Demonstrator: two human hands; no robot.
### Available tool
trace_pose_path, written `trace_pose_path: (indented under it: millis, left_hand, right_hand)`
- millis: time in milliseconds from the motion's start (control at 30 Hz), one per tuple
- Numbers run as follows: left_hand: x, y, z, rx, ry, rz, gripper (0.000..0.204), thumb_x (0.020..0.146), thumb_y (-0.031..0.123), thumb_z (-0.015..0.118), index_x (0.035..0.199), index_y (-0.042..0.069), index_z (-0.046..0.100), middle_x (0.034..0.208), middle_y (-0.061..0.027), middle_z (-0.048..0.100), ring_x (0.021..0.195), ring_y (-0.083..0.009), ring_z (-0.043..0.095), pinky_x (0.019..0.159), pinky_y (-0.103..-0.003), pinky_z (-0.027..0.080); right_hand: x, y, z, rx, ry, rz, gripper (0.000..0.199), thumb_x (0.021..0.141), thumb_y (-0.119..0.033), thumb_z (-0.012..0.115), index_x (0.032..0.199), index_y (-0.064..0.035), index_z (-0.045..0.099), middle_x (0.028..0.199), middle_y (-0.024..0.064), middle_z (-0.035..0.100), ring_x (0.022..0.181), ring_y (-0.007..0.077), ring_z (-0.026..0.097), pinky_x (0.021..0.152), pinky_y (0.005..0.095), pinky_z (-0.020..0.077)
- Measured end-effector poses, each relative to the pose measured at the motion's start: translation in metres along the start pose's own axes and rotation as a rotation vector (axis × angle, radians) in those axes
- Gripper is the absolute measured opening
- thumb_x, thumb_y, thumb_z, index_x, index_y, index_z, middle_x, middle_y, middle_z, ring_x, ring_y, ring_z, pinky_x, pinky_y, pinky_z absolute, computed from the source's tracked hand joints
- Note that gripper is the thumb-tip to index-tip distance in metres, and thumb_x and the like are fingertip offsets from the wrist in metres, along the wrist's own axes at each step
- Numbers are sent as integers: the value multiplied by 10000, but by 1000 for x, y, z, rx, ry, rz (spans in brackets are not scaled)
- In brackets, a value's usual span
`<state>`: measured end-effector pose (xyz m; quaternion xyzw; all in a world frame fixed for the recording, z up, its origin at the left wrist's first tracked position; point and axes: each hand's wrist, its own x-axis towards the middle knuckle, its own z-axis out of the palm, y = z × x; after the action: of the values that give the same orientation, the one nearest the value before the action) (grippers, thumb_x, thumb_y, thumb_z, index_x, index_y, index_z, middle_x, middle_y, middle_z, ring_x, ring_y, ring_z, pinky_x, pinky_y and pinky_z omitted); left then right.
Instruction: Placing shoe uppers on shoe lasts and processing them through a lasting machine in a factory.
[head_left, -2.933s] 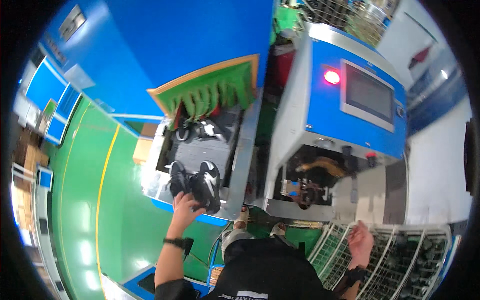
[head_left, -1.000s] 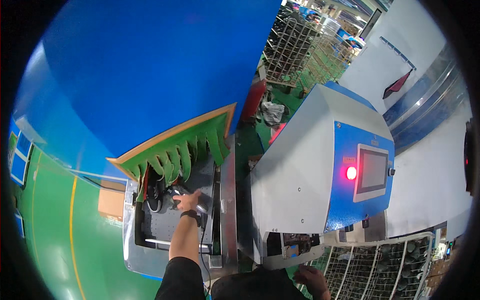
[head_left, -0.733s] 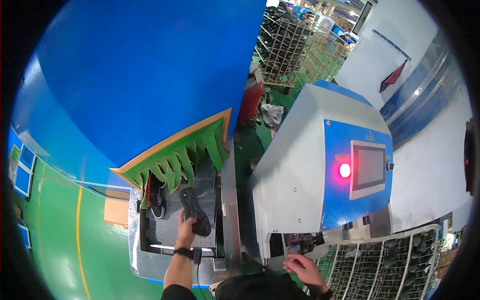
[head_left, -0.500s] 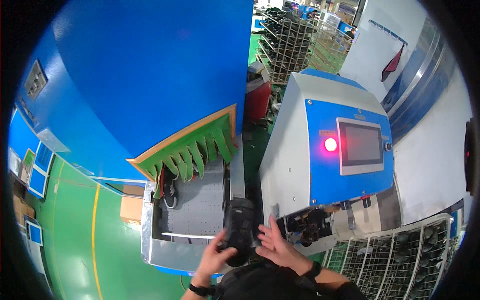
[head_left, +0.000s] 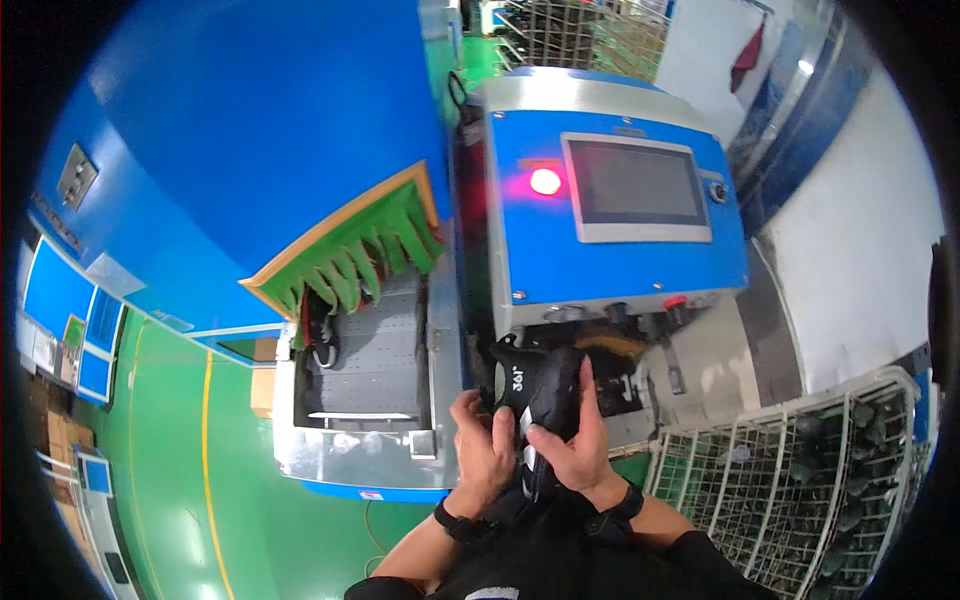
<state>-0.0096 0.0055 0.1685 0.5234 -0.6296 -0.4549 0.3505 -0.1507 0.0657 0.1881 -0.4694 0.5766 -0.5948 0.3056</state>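
Note:
A black shoe [head_left: 548, 392] with white markings is held between my two hands, close in front of my body. My left hand [head_left: 484, 442] grips its left side, the thumb lying on the upper. On the opposite side my right hand [head_left: 574, 440] clasps it, with the fingers stretched along the edge and the thumb pressed near a white patch. Behind the shoe stands a machine with a blue front panel [head_left: 640, 268]. Part of the machine's lower opening is hidden by the shoe and my right hand.
At left, a conveyor [head_left: 375, 355] runs under a green fringed curtain [head_left: 350, 272] into a big blue housing [head_left: 290, 120]. Another dark shoe [head_left: 322, 345] sits on the belt. A lit red lamp [head_left: 545, 182] glows beside a dark screen [head_left: 640, 185]. A wire rack [head_left: 750, 480] stands at lower right.
The shoe has turned, and now its marked side shows. My right hand, open and apart before, has closed on it. Both hands moved up and right, and the view shifted toward the machine.

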Motion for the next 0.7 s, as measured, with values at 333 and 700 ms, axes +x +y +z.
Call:
trace_pose_path:
  millis: [333, 700]
  left_hand:
    - [-17, 15, 53, 239, -527, -191, 474, 1062, 278, 412, 783, -48, 613, 745, -195, 706, 636, -292, 713, 593, -394, 559]
    - [-14, -100, 57, -183, -743, -481, 450, 1061, 356, 489, 956, -48, 660, 866, -133, 714, 783, -202, 684, 710, -329, 535]
  right_hand:
    - [-56, 71, -145, 593, 128, 751, 695, 888, -151, 686, 1516, -50, 406, 1291, 107, 634, 1119, 167, 628, 980, 318, 502]
    - [0, 38, -155, -178, 126, 524, 837, 807, -137, 788, 1539, -60, 388, 1287, 125, 656, 1126, 152, 628, 948, 295, 495]
